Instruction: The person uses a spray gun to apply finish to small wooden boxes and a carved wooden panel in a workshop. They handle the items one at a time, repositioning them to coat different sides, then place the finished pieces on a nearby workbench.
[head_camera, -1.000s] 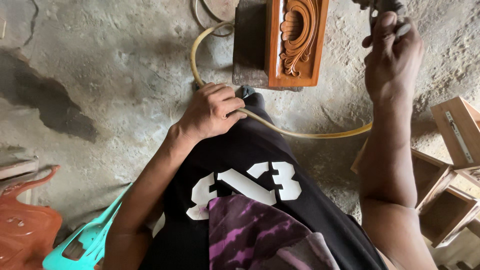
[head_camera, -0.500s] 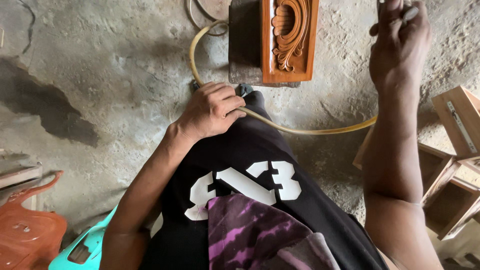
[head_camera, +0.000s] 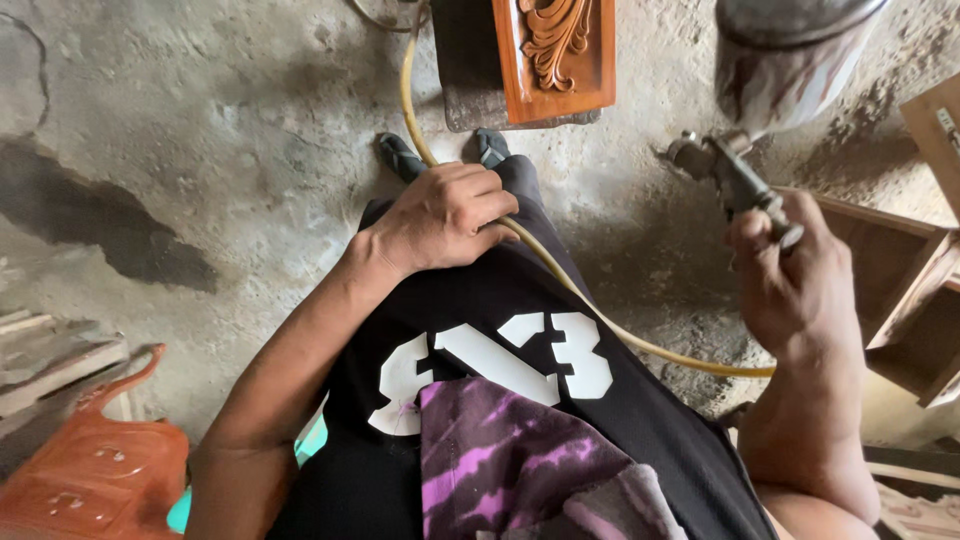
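On the rough concrete floor (head_camera: 230, 130), the right hand (head_camera: 795, 290) grips a rigid, top-heavy spray gun (head_camera: 745, 175) by its handle while the left hand (head_camera: 445, 215) curls around the flexible yellow hose (head_camera: 640, 345).

metal spray gun (head_camera: 745, 165) raised upright; yellow hose (head_camera: 560, 275) across lap.

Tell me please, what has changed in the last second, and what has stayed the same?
The right hand has come down and nearer, so the spray gun it holds, with its metal cup, now shows. The carved panel sits higher in the picture. The left hand stays closed on the yellow hose at the knee.
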